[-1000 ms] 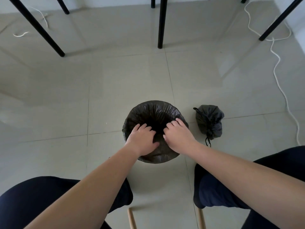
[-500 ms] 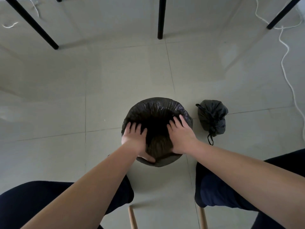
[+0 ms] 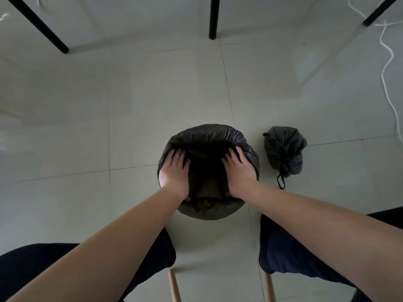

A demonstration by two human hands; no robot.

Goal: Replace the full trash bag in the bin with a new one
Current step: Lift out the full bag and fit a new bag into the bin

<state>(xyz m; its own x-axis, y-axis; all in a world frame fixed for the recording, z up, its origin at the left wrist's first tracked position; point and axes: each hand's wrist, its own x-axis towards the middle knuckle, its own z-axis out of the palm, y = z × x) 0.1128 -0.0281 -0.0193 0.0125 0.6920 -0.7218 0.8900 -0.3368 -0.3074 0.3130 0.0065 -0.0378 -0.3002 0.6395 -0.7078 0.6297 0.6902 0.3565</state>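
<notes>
A round bin (image 3: 208, 211) stands on the tiled floor between my knees, lined with a new black trash bag (image 3: 209, 134) folded over its rim. My left hand (image 3: 173, 172) lies flat on the bag at the left inner side of the rim, fingers spread. My right hand (image 3: 241, 171) presses the bag at the right inner side in the same way. The bin's inside is dark. The full trash bag (image 3: 283, 152), tied shut with a drawstring, sits on the floor just right of the bin.
Black table legs (image 3: 212, 17) stand at the far side, with another black leg (image 3: 37, 25) far left. A white cable (image 3: 388, 68) runs along the floor at right. Two wooden chair legs (image 3: 174, 286) show at the bottom between my dark trouser legs.
My hands have moved apart from the near middle of the bin opening to its left and right sides, pushing the liner down and outward. The view has shifted closer to the bin.
</notes>
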